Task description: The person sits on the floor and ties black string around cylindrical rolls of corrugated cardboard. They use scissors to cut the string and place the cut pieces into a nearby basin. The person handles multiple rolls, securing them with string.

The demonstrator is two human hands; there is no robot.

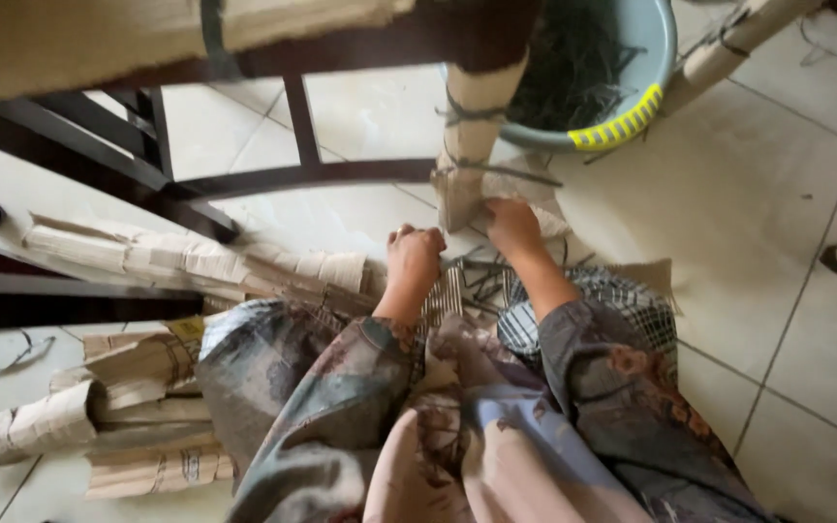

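A chair leg [474, 116] wrapped in brown cardboard stands in front of me, tied round with dark straps. My right hand [512, 228] grips the loose cardboard wrap [457, 194] at the foot of the leg. My left hand [415, 257] is just left of it, fingers curled near the lower edge of the wrap; what it holds is hidden. Dark strap offcuts [481, 281] lie on the floor between my hands and my knees.
Folded cardboard pieces [196, 261] lie on the tiled floor to the left, more by my left knee [79, 407]. A pale blue basin [622, 87] full of dark straps sits behind the leg. Dark chair rails [312, 176] cross the upper left. Another wrapped leg [738, 44] is upper right.
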